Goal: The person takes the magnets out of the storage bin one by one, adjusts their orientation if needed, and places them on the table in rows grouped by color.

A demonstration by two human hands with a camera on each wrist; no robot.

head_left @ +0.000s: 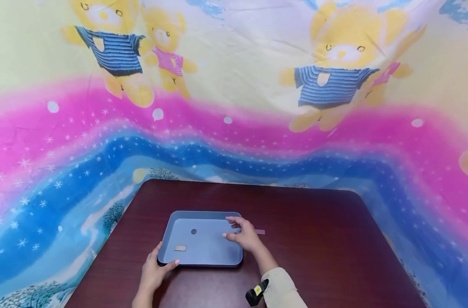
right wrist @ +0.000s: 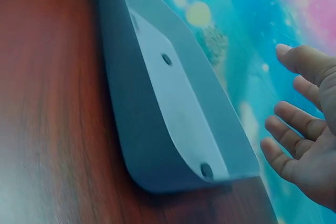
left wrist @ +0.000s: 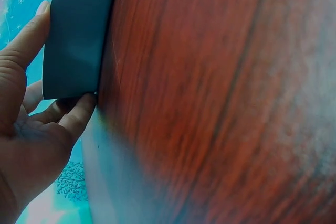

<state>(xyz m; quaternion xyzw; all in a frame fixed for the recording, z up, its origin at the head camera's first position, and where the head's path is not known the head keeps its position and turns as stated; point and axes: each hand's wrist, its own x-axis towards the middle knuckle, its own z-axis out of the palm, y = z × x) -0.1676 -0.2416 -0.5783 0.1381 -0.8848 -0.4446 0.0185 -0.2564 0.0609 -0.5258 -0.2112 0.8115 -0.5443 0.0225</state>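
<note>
A shallow grey-blue tray [head_left: 208,260] lies on the table. Inside it are a small dark disc [head_left: 193,231] and a small pale rectangular piece [head_left: 180,247]. Another dark round piece [right wrist: 206,170] shows at the tray's right end in the right wrist view; in the head view my hand covers that spot. With my left hand [head_left: 153,271] I hold the tray's near left corner, thumb [left wrist: 31,35] along the wall and fingers at the end. My right hand [head_left: 243,234] hovers over the right end, fingers apart and loosely bent, with nothing in them.
A short pinkish strip [head_left: 260,232] lies on the dark red-brown table [head_left: 314,239] just right of the tray, partly behind my right hand. A patterned cloth with bears [head_left: 234,141] hangs behind and around the table. A black device [head_left: 257,293] is strapped at my right wrist.
</note>
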